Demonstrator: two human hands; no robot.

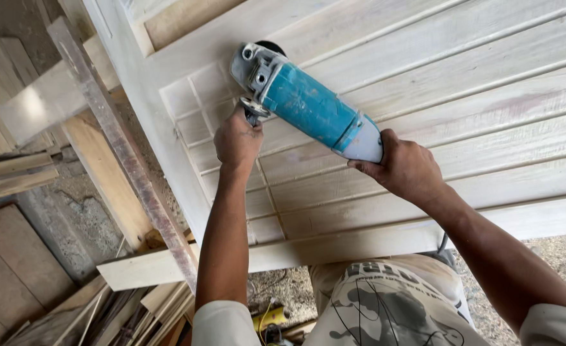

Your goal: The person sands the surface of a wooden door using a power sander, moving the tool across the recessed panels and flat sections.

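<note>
I look down at my two bare hands working a blue angle grinder (308, 106) on a pale wooden door (462, 77) that lies flat in front of me. My right hand (403, 168) is closed around the grey rear end of the grinder, fingers wrapped tight. My left hand (237, 140) is closed in a fist around the short side handle near the grinder's silver head. The grinder lies slantwise, its head pointing up and to the left, resting on the door where grooved boards meet a patch of small square panels. The door's near edge sits just above my patterned shorts (385, 304). To the left, a long rusty metal bar (126, 154) leans across loose wooden planks (14, 173) on the gritty floor.
</note>
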